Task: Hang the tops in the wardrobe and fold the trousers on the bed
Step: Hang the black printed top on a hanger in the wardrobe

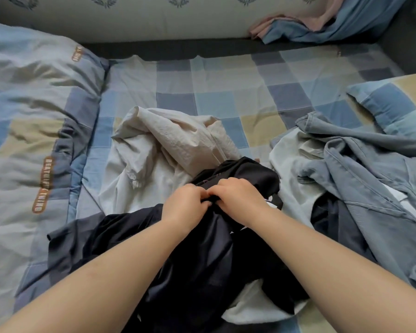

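On the bed sheet (226, 75), a heap of clothes: a crumpled top (168, 140) at centre, trousers (197, 255) in front of it, a jacket (360, 169) to the right. A duvet (29, 121) lies along the left, a pillow (394, 99) at far right behind the jacket. Both hands, left (185, 205) and right (238, 195), meet on the trousers.

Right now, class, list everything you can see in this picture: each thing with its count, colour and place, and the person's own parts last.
black garment: one, black, near middle of bed, held in both hands
cream garment: one, cream, beyond the black one
grey-blue garment: one, right side
quilt: one, blue and beige patches, left
checked sheet: one, blue, grey and yellow, covering the bed
pillow: one, checked, far right
pink and blue cloth: one heap, top right
left hand: gripping black garment
right hand: gripping black garment
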Demonstrator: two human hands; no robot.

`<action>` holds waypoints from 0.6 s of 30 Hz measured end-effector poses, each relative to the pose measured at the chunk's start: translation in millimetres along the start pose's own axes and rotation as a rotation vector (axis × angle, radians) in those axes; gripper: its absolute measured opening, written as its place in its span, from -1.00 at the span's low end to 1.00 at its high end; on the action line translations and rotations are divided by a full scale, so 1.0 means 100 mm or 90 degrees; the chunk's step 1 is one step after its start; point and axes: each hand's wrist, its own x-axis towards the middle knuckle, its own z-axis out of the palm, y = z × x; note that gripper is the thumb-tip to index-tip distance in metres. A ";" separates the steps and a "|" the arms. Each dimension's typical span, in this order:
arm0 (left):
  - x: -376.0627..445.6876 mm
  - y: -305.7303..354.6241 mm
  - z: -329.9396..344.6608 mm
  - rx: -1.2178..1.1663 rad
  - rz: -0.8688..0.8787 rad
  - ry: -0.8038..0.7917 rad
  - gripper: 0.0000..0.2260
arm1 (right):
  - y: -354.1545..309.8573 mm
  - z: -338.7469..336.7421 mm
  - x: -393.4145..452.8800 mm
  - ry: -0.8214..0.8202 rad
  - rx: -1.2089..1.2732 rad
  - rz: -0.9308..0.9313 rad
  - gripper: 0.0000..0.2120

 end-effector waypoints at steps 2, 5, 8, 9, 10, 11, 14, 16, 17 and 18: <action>-0.11 0.00 0.00 -0.001 0.086 0.089 -0.84 | 0.01 -0.08 -0.11 0.027 0.091 0.041 -0.72; -0.25 0.03 -0.09 -0.050 0.178 0.094 -0.87 | -0.03 -0.25 -0.30 0.041 0.134 0.051 -0.80; -0.39 0.12 -0.26 -0.096 0.223 0.036 -0.86 | -0.11 -0.46 -0.47 0.024 0.128 0.014 -0.82; -0.44 0.16 -0.33 -0.090 0.244 0.027 -0.85 | -0.13 -0.55 -0.52 0.016 0.115 -0.005 -0.80; -0.48 0.19 -0.40 -0.078 0.266 0.019 -0.85 | -0.14 -0.64 -0.57 0.007 0.096 -0.026 -0.79; -0.53 0.22 -0.48 -0.069 0.284 0.005 -0.84 | -0.14 -0.74 -0.61 -0.004 0.074 -0.048 -0.79; -0.71 0.34 -0.73 -0.058 0.310 -0.097 -0.84 | -0.15 -1.05 -0.80 -0.055 -0.005 -0.133 -0.81; -0.86 0.39 -0.93 -0.034 0.324 -0.171 -0.86 | -0.18 -1.26 -0.97 -0.115 -0.077 -0.182 -0.82; -0.97 0.41 -1.05 -0.002 0.334 -0.201 -0.85 | -0.21 -1.38 -1.08 -0.144 -0.116 -0.195 -0.82; -1.05 0.40 -1.15 0.040 0.345 -0.227 -0.83 | -0.22 -1.46 -1.16 -0.165 -0.147 -0.201 -0.81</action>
